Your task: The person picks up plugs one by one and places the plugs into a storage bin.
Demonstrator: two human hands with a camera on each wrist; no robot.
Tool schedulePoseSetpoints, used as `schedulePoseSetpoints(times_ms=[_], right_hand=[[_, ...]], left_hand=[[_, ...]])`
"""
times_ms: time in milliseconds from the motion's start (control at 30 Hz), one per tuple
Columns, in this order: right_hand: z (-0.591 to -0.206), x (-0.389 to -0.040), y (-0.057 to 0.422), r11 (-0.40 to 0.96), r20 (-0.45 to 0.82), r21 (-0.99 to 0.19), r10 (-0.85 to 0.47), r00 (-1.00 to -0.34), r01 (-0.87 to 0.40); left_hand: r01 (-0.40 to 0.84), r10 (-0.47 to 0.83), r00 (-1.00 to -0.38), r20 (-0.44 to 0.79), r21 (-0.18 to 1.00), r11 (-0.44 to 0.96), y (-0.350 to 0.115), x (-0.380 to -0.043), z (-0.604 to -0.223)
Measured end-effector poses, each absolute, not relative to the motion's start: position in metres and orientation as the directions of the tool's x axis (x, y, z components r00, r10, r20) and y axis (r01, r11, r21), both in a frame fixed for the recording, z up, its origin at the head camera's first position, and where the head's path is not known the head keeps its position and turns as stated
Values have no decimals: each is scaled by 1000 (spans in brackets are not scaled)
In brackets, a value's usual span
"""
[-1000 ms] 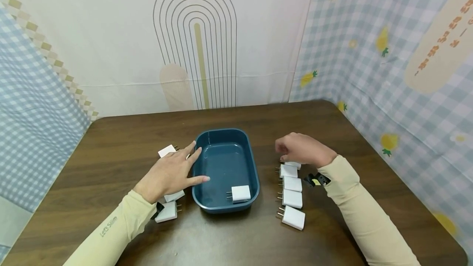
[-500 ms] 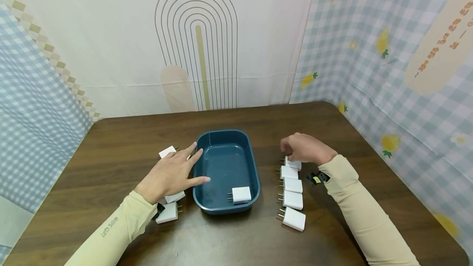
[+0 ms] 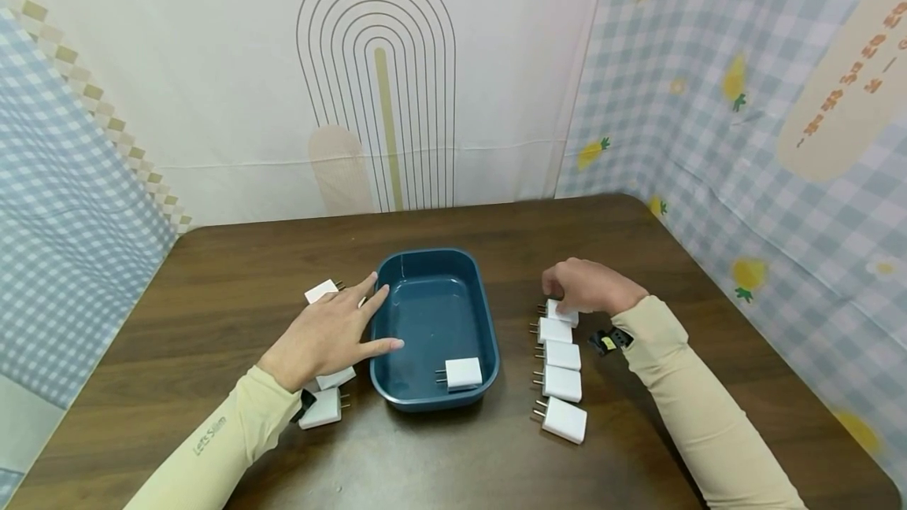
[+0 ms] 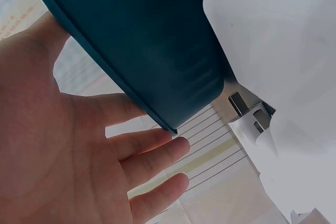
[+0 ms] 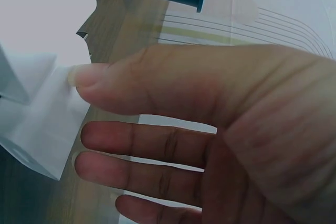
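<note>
In the head view, my left hand (image 3: 329, 337) is spread beside the blue plastic bin (image 3: 490, 329), fingers straight, at its left rim. The left wrist view shows its fingertips (image 4: 181, 145) near the bin's rim. One white charger plug (image 3: 464, 374) lies inside the bin. My right hand (image 3: 591, 286) is over the far end of a column of several white charger plugs. Its thumb touches the farthest charger plug (image 3: 563, 313). In the right wrist view its other visible fingers (image 5: 147, 137) stretch out straight, apart from the thumb.
The rest of the column runs toward me, ending with the nearest charger plug (image 3: 564, 420). More charger plugs lie left of the bin, one at the back (image 3: 321, 290) and one in front (image 3: 321, 408), partly hidden by my left hand. Cloth hangs behind the wooden table (image 3: 453, 463).
My right hand has shifted slightly to the right, uncovering more of the farthest charger plug. My left hand stays beside the bin.
</note>
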State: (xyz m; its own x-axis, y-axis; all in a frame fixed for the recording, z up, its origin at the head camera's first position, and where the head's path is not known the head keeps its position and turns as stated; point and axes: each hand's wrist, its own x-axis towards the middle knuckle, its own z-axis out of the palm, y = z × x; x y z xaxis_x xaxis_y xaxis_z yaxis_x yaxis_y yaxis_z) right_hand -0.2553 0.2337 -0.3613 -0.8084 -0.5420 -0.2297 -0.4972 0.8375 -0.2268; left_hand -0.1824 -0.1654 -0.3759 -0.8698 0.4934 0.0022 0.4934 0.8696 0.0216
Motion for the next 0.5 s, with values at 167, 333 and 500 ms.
schedulePoseSetpoints(times_ms=[167,333,500], right_hand=[[-362,-257,233,845,-266,-244,-531,-805,-476],[-364,-258,232,851,-286,-258,-520,-805,-458],[-367,-260,232,851,-295,-262,-520,-802,-456]], left_hand=[[492,492,-871,-2,27,870,-166,-182,-376],[489,489,-872,-12,31,872,-166,-183,-375],[488,489,-872,-17,34,872,-166,-182,-374]])
